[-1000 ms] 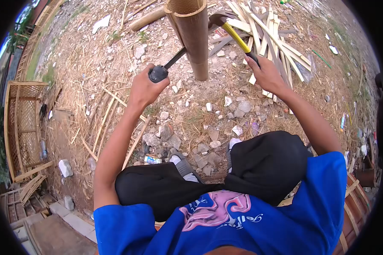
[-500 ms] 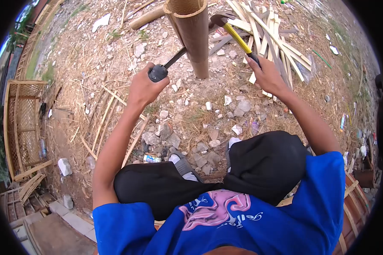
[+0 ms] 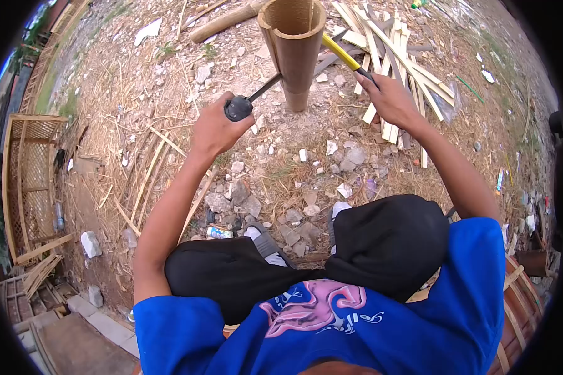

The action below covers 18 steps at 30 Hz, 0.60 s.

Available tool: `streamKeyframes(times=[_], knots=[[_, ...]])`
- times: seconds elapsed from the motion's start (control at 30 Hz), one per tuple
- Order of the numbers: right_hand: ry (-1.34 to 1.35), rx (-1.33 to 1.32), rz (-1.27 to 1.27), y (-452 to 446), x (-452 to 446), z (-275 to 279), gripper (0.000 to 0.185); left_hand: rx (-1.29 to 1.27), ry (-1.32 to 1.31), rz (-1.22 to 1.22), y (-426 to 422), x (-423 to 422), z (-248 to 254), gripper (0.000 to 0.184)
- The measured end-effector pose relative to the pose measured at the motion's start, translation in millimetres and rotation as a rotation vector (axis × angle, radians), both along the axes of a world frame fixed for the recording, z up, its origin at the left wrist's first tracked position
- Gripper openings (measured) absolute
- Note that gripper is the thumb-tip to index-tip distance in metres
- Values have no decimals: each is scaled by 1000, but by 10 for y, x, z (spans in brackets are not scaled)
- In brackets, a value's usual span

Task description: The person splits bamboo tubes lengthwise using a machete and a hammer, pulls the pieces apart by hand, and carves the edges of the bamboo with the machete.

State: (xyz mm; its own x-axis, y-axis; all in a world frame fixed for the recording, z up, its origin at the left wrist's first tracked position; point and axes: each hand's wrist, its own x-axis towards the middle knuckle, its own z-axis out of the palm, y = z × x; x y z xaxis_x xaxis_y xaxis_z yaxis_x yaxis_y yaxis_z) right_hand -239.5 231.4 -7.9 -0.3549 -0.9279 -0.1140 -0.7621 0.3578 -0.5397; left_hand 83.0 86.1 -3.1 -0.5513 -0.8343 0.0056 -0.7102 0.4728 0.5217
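Note:
A thick hollow bamboo pole (image 3: 297, 59) stands upright on the ground ahead of me, its open end facing up. My left hand (image 3: 219, 125) is closed on the black handle of a bladed tool (image 3: 238, 108). The tool's dark blade reaches up to the left side of the pole, and its tip is hidden there. My right hand (image 3: 389, 100) grips the black end of a hammer (image 3: 344, 53) with a yellow shaft, to the right of the pole. The hammer's head is hidden behind the pole.
Split bamboo strips (image 3: 413, 62) lie piled at the upper right. Another bamboo pole (image 3: 222, 24) lies at the top. Stones (image 3: 355, 156) and debris cover the ground before my feet. A lattice frame (image 3: 34, 181) stands at the left.
The pole's top has shifted to the right and now covers the hammer head, which was visible before. The left tool has moved slightly right, its blade less steep.

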Motion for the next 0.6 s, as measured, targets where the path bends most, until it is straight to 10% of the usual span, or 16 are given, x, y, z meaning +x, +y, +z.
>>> streamKeyframes(times=[0.27, 0.43, 0.6], knots=[[-409, -708, -49, -2, 89, 662, 47, 60, 74, 72, -163, -7, -21, 37], [23, -28, -74, -21, 131, 102, 60, 55, 56, 69, -179, -68, -24, 41], [-27, -517, -24, -66, -41, 636, 54, 97, 83, 113, -215, 2, -75, 42]])
